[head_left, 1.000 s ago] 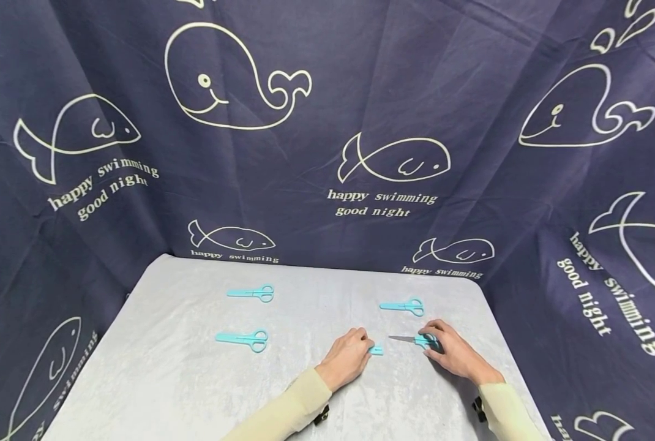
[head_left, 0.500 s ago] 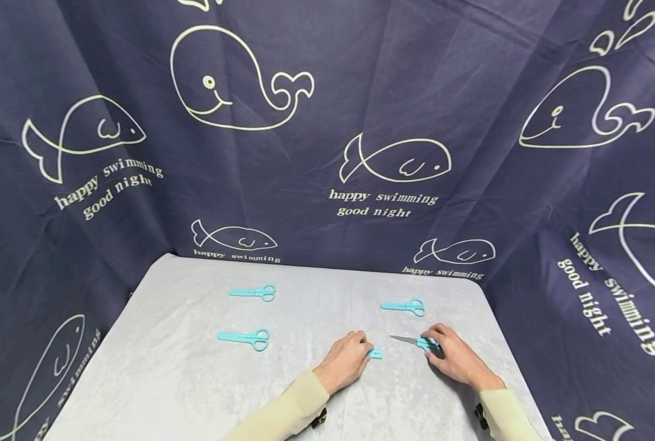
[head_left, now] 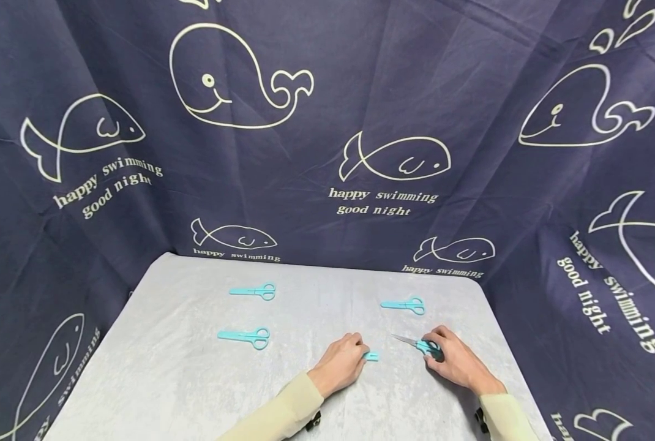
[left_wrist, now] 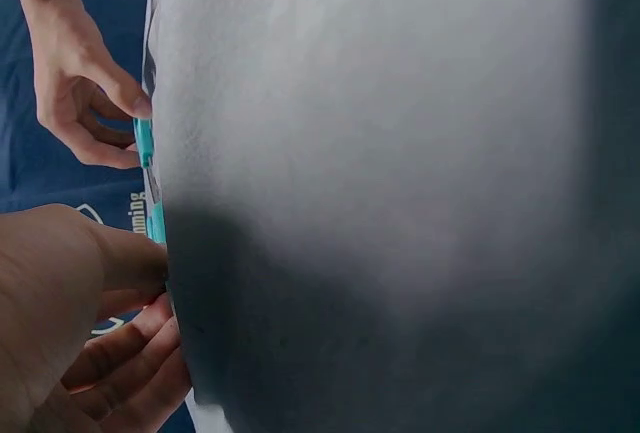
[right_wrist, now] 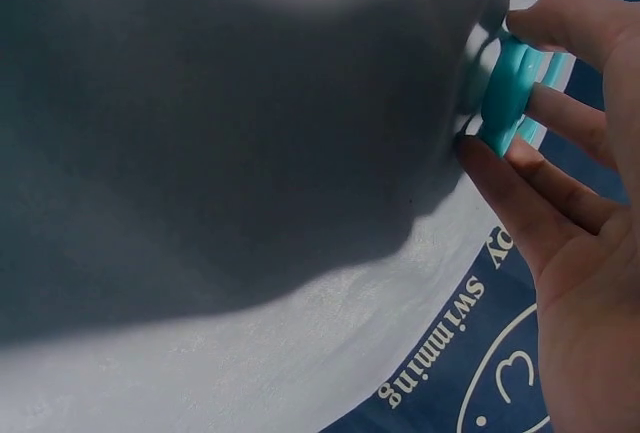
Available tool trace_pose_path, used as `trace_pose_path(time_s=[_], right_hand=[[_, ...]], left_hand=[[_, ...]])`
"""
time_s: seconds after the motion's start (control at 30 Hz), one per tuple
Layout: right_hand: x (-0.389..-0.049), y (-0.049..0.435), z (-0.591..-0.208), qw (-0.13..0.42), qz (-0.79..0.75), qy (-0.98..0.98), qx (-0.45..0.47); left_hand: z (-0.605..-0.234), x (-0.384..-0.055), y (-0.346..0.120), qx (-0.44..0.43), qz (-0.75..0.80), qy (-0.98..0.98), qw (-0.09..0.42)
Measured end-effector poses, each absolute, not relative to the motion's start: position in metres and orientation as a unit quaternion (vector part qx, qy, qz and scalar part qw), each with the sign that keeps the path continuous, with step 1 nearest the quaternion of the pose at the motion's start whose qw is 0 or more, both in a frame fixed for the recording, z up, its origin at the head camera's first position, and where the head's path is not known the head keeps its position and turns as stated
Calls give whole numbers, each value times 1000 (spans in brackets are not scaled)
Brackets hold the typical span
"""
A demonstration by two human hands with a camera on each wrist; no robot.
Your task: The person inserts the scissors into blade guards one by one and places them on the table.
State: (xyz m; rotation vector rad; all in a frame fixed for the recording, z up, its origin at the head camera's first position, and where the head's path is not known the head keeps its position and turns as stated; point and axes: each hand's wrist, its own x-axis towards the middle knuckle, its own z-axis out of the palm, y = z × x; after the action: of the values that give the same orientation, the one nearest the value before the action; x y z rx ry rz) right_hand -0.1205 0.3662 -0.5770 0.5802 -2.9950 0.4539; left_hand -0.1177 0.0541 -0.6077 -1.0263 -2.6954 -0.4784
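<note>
My left hand (head_left: 338, 362) pinches a turquoise scissor sheath (head_left: 371, 356) low over the table, its slotted end sticking out to the right. Most of the sheath is hidden by the fingers. To the right, my right hand (head_left: 455, 358) holds a pair of turquoise-handled scissors (head_left: 425, 346) by the handles. Their bare metal blade, closed, points left and slightly away from me, apart from the sheath. In the right wrist view, thumb and fingers surround the scissors' handle (right_wrist: 508, 93). The left wrist view shows only a sliver of the sheath (left_wrist: 156, 224) beyond the left hand.
Two sheathed turquoise scissors lie at the left of the table, a far pair (head_left: 253, 291) and a nearer pair (head_left: 245, 336). Another sheathed pair (head_left: 403, 305) lies just beyond my right hand. A pale cloth covers the table (head_left: 195, 392); a dark blue printed curtain (head_left: 305, 159) surrounds it.
My left hand has drawn slightly left and toward me with the sheath. The right hand has lowered a little, and the scissors have turned so the blade slants more away from me.
</note>
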Motion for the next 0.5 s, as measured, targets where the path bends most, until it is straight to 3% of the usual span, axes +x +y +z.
trace_pose_path(time_s=[0.5], right_hand=[[-116,362,-576,49,156,-969,184]], left_hand=[[-608,-114,41,-350,-183,-910,127]])
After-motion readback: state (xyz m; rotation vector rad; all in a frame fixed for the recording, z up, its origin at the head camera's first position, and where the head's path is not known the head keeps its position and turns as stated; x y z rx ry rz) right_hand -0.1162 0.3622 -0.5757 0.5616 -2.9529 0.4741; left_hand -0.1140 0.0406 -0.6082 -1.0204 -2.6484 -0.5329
